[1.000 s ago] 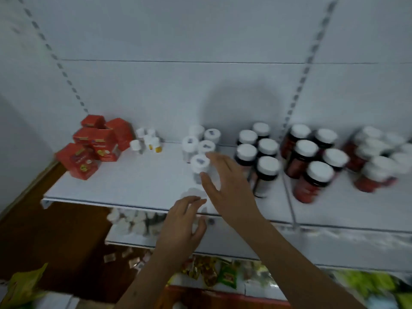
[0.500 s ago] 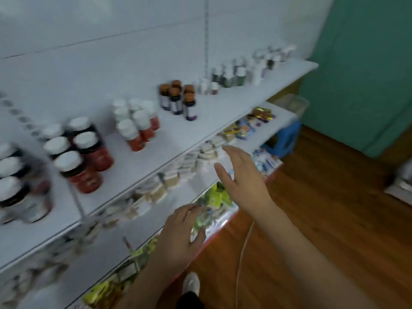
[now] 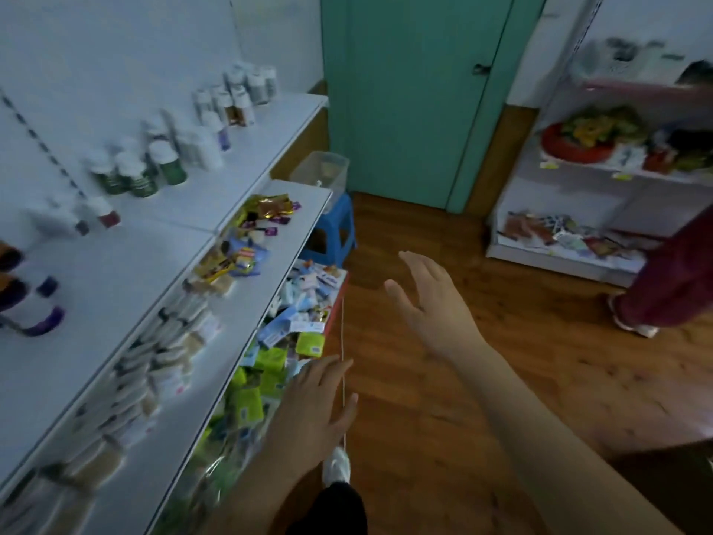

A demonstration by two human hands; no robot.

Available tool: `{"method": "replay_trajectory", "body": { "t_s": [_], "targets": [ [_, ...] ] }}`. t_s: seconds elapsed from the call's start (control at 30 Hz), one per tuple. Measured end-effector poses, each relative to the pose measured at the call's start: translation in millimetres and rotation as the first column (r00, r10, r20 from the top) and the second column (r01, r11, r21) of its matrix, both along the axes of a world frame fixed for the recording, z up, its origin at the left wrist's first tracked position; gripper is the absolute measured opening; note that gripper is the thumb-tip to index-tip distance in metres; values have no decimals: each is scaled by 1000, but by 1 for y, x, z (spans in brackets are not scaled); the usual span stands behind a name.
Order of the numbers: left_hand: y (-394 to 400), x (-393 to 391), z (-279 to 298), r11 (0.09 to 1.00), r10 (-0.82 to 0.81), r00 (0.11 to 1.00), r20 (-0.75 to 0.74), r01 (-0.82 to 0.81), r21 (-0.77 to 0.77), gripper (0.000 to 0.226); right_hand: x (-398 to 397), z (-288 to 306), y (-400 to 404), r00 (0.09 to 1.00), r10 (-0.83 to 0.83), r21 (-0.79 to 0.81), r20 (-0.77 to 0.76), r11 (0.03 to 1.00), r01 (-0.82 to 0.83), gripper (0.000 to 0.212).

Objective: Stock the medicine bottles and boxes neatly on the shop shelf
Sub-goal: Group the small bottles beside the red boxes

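The white top shelf [image 3: 115, 272] runs along the left, seen at an angle. On it stand green-labelled bottles [image 3: 139, 175] with white caps, a group of white bottles [image 3: 239, 94] at the far end, and blurred dark bottles [image 3: 23, 303] at the near left. My left hand [image 3: 312, 415] hovers open above the lowest shelf's edge, holding nothing. My right hand [image 3: 428, 303] is out over the wooden floor, fingers spread and empty, well away from the bottles.
Lower shelves carry rows of small boxes [image 3: 162, 353] and loose packets [image 3: 247, 256]. A blue stool [image 3: 335, 233] with a clear tub [image 3: 320, 171] stands by the green door [image 3: 409, 94]. A second shelf unit [image 3: 578, 233] and another person's leg [image 3: 667, 287] are on the right.
My view has swung right from the bottles to the door and floor. Both hands have left the shelf and now hang open over the lower shelf edge and floor.
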State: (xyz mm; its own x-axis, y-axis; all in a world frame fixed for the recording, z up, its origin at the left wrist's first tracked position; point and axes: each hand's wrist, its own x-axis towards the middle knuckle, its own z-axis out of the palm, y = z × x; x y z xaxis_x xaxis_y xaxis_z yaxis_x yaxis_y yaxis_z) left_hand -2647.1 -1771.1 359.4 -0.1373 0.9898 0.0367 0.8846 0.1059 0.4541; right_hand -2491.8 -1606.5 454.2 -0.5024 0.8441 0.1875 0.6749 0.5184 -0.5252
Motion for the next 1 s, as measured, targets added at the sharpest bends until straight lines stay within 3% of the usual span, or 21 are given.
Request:
{"method": "replay_trajectory", "body": {
  "t_s": [0.47, 0.77, 1.0],
  "targets": [
    [269, -89, 27, 999, -42, 999, 13, 42, -27, 77, -73, 41, 249, 995, -83, 14, 55, 997, 82, 65],
    [461, -113, 8, 997, -33, 999, -14, 32, -68, 67, -91, 13, 452, 1000, -18, -23, -4, 1000, 18, 63],
    [627, -128, 23, 994, 102, 994, 48, -100, -41, 69, -107, 24, 628, 997, 76, -51, -8, 996, -76, 62]
  ]
}}
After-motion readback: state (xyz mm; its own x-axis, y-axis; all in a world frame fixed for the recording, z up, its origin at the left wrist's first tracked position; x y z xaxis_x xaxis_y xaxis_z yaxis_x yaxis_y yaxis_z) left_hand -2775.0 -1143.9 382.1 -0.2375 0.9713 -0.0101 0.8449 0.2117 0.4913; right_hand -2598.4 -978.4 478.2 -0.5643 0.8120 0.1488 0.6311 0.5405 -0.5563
